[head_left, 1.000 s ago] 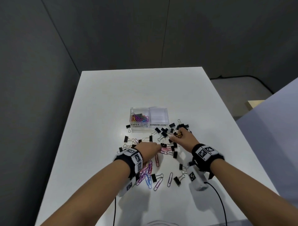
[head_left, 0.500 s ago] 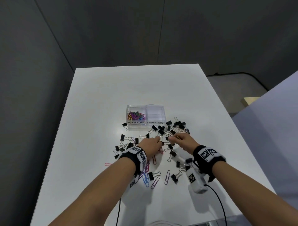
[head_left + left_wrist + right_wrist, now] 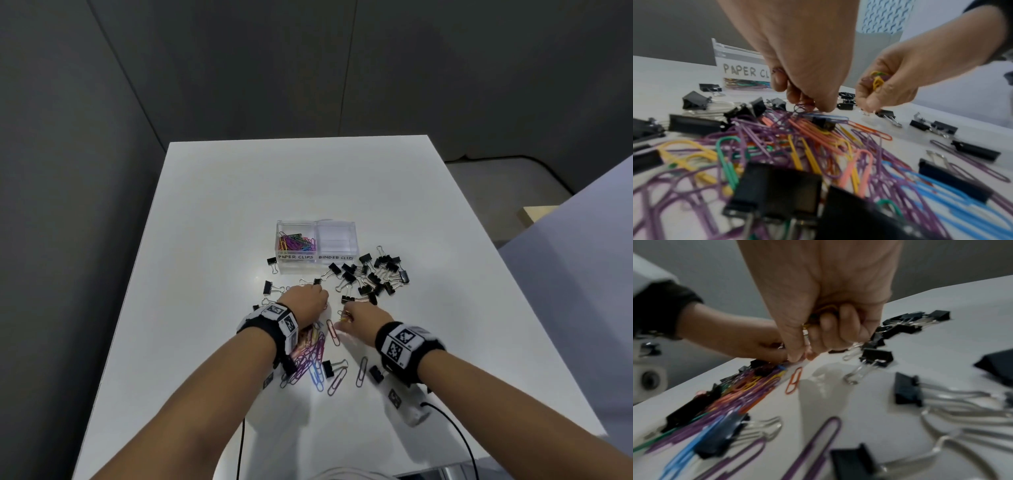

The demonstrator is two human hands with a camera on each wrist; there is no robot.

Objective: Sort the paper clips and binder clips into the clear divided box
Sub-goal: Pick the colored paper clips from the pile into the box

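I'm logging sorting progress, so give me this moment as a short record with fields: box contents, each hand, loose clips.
box: left compartment holds coloured paper clips; right compartment, labelled binder clips, looks empty
left hand: fingers pinching paper clips from the pile
right hand: holds a bunch of paper clips
binder clips: black, loose on table, most right of box front
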